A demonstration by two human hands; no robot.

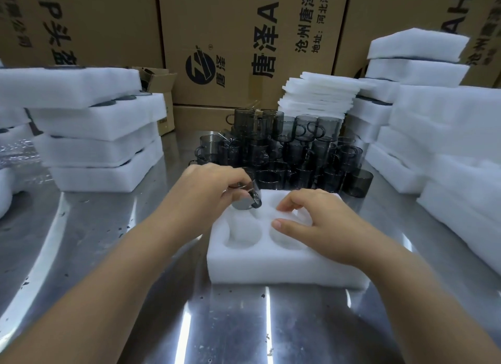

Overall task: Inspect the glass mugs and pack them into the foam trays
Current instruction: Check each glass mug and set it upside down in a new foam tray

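Observation:
A white foam tray (271,266) with round pockets lies on the steel table in front of me. My left hand (214,190) grips a smoky grey glass mug (248,198), tilted, just above the tray's far-left pocket. My right hand (317,222) rests on the tray's right side, fingers loosely curved and holding nothing. The near pockets are bare. Behind the tray stands a stacked cluster of several grey glass mugs (287,149).
Stacks of filled foam trays (100,149) rise at the left, and more foam trays (447,146) at the right. A pile of thin foam sheets (320,95) sits behind the mugs. Large cardboard boxes (244,43) wall the back. The steel table (108,255) reflects light.

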